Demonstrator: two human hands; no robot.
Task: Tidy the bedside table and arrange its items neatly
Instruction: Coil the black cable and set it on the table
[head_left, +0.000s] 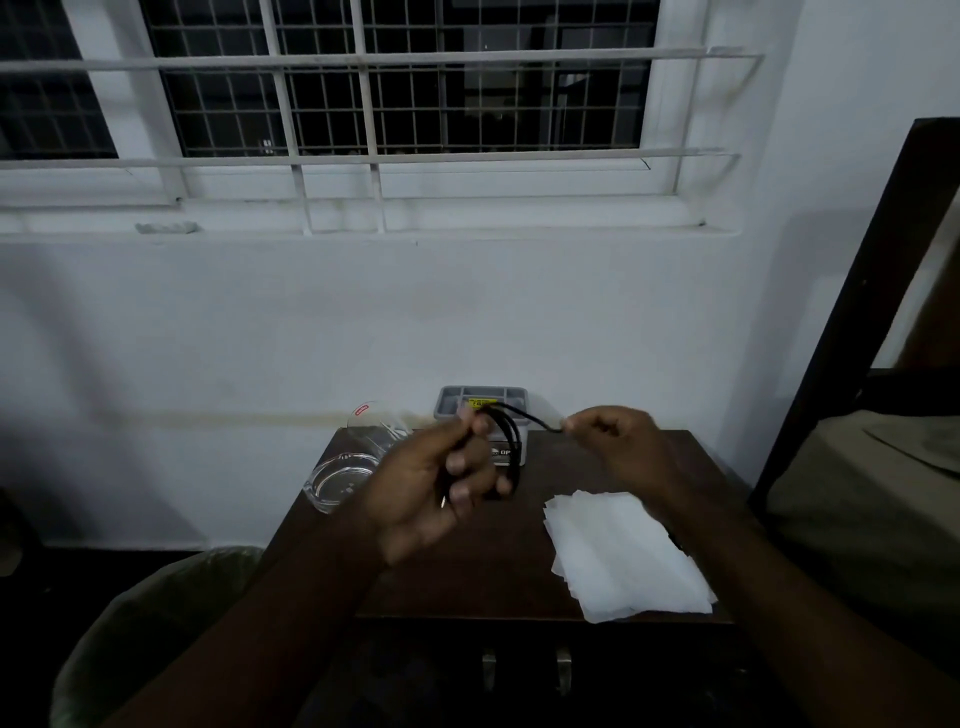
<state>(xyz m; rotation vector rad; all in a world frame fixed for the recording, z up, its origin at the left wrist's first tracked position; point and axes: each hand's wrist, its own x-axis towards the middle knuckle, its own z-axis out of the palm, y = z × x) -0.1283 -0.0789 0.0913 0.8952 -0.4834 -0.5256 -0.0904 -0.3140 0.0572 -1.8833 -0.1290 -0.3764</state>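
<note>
Head view: I see both hands up over the dark brown wooden bedside table (498, 566), arms reaching in from the bottom. Left hand (441, 488) is curled tight round a bundle of loops of thin black cable (506, 436), fingers folded over the coils. Right hand (618, 447) pinches the free end of that cable btwn thumb and fingertips, short stretch running across to the loops. Cable is held above the table, in front of a grey plastic box w/ a yellow label (483, 402) at the back edge by the white wall. Clear glass jar (358, 452) lies tipped on its side at the table's left rear corner. Stack of white paper tissues (623, 556) lies flat on the right part of the top
</note>
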